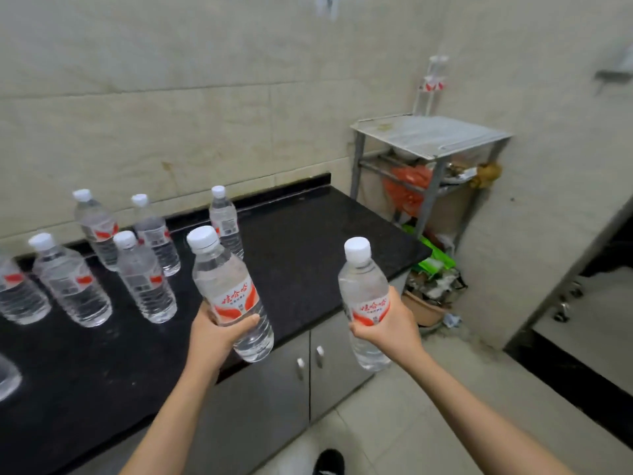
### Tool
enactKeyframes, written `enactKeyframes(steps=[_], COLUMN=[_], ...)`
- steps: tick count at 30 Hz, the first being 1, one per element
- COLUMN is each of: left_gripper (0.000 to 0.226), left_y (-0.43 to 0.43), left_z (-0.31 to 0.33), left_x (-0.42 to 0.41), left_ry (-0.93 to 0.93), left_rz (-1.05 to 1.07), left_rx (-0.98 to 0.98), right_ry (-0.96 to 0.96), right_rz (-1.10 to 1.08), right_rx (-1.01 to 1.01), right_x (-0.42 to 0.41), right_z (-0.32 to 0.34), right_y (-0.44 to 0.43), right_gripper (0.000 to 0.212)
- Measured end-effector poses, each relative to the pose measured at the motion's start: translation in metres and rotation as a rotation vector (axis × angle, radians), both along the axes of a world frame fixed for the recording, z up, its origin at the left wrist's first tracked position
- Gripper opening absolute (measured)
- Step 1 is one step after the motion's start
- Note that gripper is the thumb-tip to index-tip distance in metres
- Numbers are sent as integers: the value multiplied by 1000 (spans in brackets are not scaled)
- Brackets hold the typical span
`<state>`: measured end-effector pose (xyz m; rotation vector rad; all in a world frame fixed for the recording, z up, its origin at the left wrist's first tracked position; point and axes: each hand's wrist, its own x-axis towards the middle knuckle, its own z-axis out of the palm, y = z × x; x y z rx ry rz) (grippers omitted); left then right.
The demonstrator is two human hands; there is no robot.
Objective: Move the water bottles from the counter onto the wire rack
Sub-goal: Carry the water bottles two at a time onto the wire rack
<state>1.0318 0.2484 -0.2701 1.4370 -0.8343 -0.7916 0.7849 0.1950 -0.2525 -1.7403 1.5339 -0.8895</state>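
Both hands are loaded, so this looks like the carry step. The left hand (219, 332) is wrapped round the lower label of one water bottle (227, 289), fingers curled across its front. The right hand (390, 323) grips a second water bottle (363, 286) at the label, thumb and fingers closed about it. Both bottles are lifted off the black counter (308, 241), caps up and leaning a little. The left one hangs over the counter's front edge, the right one beyond it, above the floor tiles. The wire rack (435, 135) stands ahead and to the right of the right grip, past the counter's end and well apart from both hands. Behind and to the left of the left grip, six more capped bottles (144, 279) stand on the counter, the outermost cut by the frame. The next move probably calls for reaching forward and right, bringing each bottle upright, setting its base squarely on the rack's top shelf so it does not tip, then loosening one grip at a time.
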Motion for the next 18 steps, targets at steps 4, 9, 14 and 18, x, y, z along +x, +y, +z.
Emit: enactKeyframes(steps=[4,9,14,18], left_gripper=[54,61,57,61], left_y=[-79,-169,-241,-275], left_z=[2,3,-11,-26], left_x=[-24,-47,-77,-110], left_ry=[72,76,59,102], left_rz=[-121,-305,-479,-582], left_rx=[-17,4,79,153], right_ry=[9,99,99,102], right_rz=[-114,-206,-293,-380], right_rx=[-14,28,138,184], right_x=[-27,-49,-71,-102], right_z=[15,21,11,1], right_y=[-61,-136,-179,-194], right_gripper=[51,58,65,70])
